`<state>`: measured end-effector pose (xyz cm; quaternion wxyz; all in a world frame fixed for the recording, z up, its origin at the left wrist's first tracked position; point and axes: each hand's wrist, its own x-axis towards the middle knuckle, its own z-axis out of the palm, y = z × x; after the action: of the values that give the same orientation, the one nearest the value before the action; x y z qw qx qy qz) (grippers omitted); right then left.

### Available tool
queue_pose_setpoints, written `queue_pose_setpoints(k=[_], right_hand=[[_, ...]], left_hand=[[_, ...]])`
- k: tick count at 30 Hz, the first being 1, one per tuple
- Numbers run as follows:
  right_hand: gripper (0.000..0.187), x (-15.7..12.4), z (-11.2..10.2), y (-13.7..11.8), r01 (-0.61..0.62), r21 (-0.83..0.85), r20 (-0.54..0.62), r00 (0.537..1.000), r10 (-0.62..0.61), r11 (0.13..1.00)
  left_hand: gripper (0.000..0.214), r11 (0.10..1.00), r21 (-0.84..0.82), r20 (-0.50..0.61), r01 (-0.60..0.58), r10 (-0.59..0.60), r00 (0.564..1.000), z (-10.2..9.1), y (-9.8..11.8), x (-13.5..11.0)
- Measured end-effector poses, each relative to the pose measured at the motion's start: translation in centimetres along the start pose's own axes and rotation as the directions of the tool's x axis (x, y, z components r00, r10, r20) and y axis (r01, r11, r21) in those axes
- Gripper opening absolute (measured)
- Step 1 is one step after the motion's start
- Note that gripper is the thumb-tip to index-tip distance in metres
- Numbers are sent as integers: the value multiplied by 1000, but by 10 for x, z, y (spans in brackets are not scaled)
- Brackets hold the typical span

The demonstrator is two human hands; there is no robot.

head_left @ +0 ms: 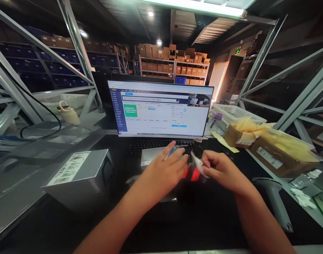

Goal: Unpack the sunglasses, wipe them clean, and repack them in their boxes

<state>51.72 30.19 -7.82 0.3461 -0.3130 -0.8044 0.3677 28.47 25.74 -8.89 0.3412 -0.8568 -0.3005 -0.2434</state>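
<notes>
My left hand [164,171] is over the black desk with its fingers stretched out and apart, partly smeared by motion. Below it, near the keyboard [136,145], lies an open grey-white box [149,155], partly covered by the hand. Something blue shows between the fingers. My right hand [222,171] is closed, pinching a crumpled white piece [197,164] between thumb and fingers; whether that is paper or plastic I cannot tell. Just under it a blurred bright red item [195,174] shows, and its kind is unclear.
A monitor [161,113] stands behind the keyboard. On the left is a grey box [82,180] with a label. To the right are a barcode scanner [274,201], cardboard boxes [275,158] of yellowish packing material, a clear bottle [305,179] and a white basket [237,114].
</notes>
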Motion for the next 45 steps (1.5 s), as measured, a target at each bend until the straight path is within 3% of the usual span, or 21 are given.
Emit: queue_pose_setpoints(k=[3,7,13,17,18,20,23,26,28,30,33,36,37,39,42,45], right_hand=[[33,-2,8,-3,-122,56,176,978,110,991],[35,-7,-1,-6,-208,191,206,964,168,959],[36,-12,-32,-3,-175,105,245,959,145,979],[33,-13,-47,0,-198,175,270,952,147,964],[32,-12,-49,2,-202,222,219,964,153,954],[29,-8,-51,5,-157,345,8,986,164,925],[34,0,-47,13,-2,448,-350,920,177,894],[49,6,-41,21,22,403,-459,870,181,915],[46,5,-41,24,17,326,-510,845,161,945],[36,3,-46,26,37,186,-631,771,91,982],[23,-3,-57,25,46,5,-786,618,-25,999],[22,-9,-66,18,121,117,-834,550,31,986],[22,-12,-67,15,188,196,-830,555,60,963],[25,-17,-68,7,295,347,-788,607,105,890],[34,-21,-58,-3,278,464,-700,697,156,841],[34,-12,-31,-5,286,502,-674,721,161,817]], left_hand=[[14,997,-8,31,-75,75,997,10,9,3],[16,996,-52,47,-71,74,996,7,7,4],[19,995,-77,9,-57,58,998,-4,0,3],[20,996,-71,-29,-51,49,998,-4,-2,0],[20,997,-75,-35,-33,30,999,-5,-3,-1],[21,997,-82,-44,3,-6,999,-5,-6,-2],[21,993,-115,-47,24,-30,998,-5,-10,-2],[22,982,-186,-38,32,-40,998,-5,-13,-1],[23,972,-232,-35,34,-43,998,-6,-15,0],[24,966,-254,-44,41,-54,998,-8,-16,0],[23,965,-255,-66,67,-86,994,-12,-17,-1],[23,958,-264,-81,111,-137,987,-16,-17,-3],[24,955,-267,-92,131,-160,983,-17,-17,-3],[24,947,-271,-133,173,-215,967,-18,-16,-3],[22,925,-278,-230,261,-328,916,-18,-12,-3],[20,881,-308,-313,359,-450,837,-15,-6,-1]])
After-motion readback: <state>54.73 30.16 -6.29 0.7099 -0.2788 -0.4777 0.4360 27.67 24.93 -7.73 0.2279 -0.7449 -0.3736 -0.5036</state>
